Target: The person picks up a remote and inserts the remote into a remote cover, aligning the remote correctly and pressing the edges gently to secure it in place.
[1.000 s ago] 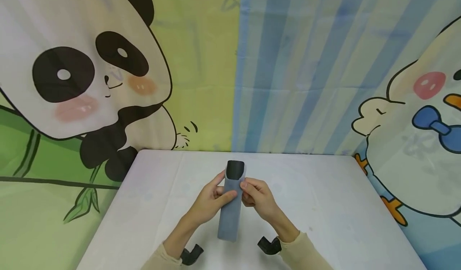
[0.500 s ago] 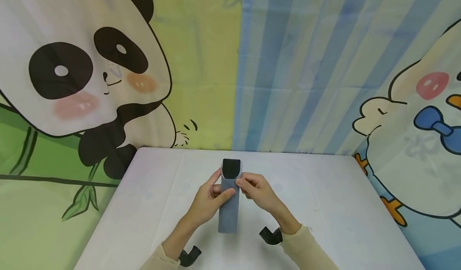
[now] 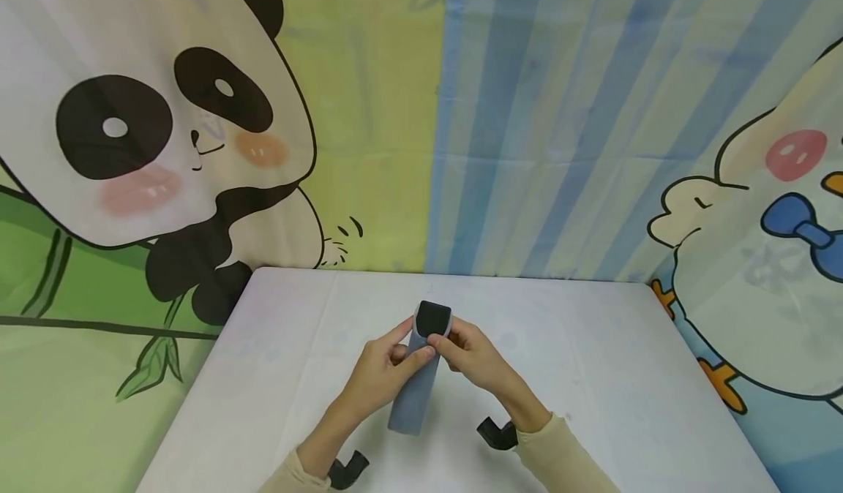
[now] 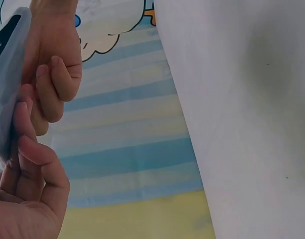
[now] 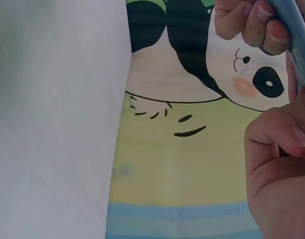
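A long, slim blue-grey case [image 3: 413, 398] with a black area [image 3: 432, 319] at its top end is held up over the table, leaning slightly right at the top. My left hand [image 3: 375, 369] grips its left side, thumb across the front. Near the top, my right hand [image 3: 481, 358] pinches the right edge, its thumb at the lower border of the black area. In the left wrist view the case [image 4: 8, 89] is seen side-on, with curled fingers behind it. The right wrist view shows only part of the case [image 5: 298, 45] at the upper right.
A white-covered table [image 3: 560, 376] lies below the hands. Behind it hangs a printed cloth [image 3: 369, 149] with a panda, stripes and a white bird. Black curved pieces [image 3: 497, 434] sit at both wrists, next to the beige sleeves.
The case has tilted, its lower end swinging left and its top moving right. My right thumb has shifted onto the front at the black area's lower border; the left hand keeps its grip.
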A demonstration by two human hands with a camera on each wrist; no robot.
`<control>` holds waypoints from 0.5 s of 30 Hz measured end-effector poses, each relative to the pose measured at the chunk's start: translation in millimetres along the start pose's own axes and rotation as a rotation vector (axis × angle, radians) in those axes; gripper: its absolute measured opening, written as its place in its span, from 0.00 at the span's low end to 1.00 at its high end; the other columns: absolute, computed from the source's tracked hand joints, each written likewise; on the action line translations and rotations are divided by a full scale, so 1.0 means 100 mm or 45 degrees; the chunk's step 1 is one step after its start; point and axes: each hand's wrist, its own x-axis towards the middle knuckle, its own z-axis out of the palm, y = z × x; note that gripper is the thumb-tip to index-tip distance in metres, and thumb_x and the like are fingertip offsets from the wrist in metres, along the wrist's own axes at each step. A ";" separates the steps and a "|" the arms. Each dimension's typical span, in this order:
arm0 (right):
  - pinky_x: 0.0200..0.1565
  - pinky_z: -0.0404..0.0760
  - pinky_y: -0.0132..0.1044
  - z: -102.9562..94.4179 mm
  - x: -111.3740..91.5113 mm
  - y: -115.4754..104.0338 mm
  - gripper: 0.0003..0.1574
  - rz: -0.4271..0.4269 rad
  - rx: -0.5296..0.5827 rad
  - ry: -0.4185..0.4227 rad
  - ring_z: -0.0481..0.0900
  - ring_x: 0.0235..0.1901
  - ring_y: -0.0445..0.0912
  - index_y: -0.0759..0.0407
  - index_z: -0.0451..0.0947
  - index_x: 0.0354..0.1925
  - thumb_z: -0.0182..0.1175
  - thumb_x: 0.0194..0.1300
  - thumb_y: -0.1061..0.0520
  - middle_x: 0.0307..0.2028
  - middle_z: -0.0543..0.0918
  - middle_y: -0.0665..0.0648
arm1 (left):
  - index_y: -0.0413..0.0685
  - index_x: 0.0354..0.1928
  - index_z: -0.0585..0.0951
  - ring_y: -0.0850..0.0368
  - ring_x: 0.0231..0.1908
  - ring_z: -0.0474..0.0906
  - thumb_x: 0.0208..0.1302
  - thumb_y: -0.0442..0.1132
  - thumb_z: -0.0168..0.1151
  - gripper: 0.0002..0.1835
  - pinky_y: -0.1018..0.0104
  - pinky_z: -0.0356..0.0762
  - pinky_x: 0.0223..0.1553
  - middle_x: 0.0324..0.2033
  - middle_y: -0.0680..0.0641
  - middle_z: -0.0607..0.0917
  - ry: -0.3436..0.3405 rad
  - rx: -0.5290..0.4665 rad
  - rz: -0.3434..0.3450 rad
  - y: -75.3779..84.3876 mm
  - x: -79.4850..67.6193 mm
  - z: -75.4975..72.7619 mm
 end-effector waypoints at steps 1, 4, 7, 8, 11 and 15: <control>0.14 0.56 0.35 -0.01 -0.01 0.00 0.18 -0.001 0.014 -0.003 0.55 0.13 0.41 0.71 0.71 0.61 0.49 0.79 0.61 0.17 0.63 0.49 | 0.44 0.74 0.65 0.66 0.14 0.67 0.70 0.42 0.65 0.34 0.70 0.73 0.24 0.12 0.58 0.75 -0.006 -0.002 -0.010 0.00 0.00 0.01; 0.14 0.55 0.35 -0.03 -0.02 0.01 0.20 -0.010 0.069 0.005 0.53 0.13 0.42 0.73 0.69 0.61 0.48 0.80 0.59 0.16 0.62 0.48 | 0.46 0.75 0.63 0.63 0.17 0.71 0.70 0.43 0.65 0.35 0.68 0.76 0.28 0.15 0.57 0.79 -0.051 -0.046 -0.045 0.01 0.02 0.01; 0.14 0.54 0.36 -0.03 -0.03 0.01 0.21 -0.013 0.072 0.022 0.53 0.14 0.43 0.74 0.69 0.61 0.47 0.80 0.59 0.17 0.62 0.48 | 0.47 0.73 0.64 0.60 0.23 0.78 0.71 0.44 0.64 0.33 0.65 0.78 0.33 0.22 0.54 0.85 -0.113 -0.085 -0.095 0.00 0.03 0.00; 0.15 0.57 0.36 -0.02 -0.03 0.01 0.20 -0.012 0.037 0.028 0.55 0.15 0.44 0.73 0.69 0.61 0.48 0.80 0.59 0.19 0.64 0.48 | 0.48 0.71 0.66 0.60 0.22 0.76 0.71 0.45 0.63 0.30 0.66 0.77 0.31 0.23 0.53 0.86 -0.131 -0.092 -0.104 0.00 0.04 -0.01; 0.19 0.63 0.36 0.00 -0.04 -0.01 0.14 -0.011 -0.145 0.076 0.61 0.18 0.42 0.67 0.75 0.55 0.49 0.79 0.61 0.22 0.69 0.49 | 0.48 0.62 0.72 0.60 0.22 0.75 0.72 0.47 0.63 0.22 0.67 0.73 0.29 0.27 0.53 0.87 -0.148 -0.071 -0.107 -0.01 0.03 -0.03; 0.22 0.66 0.35 -0.03 -0.04 -0.05 0.04 -0.049 -0.292 0.212 0.64 0.20 0.41 0.58 0.76 0.41 0.55 0.75 0.65 0.23 0.71 0.50 | 0.49 0.57 0.74 0.59 0.29 0.82 0.72 0.46 0.63 0.17 0.65 0.77 0.34 0.31 0.54 0.89 -0.144 -0.055 -0.075 -0.03 0.00 -0.05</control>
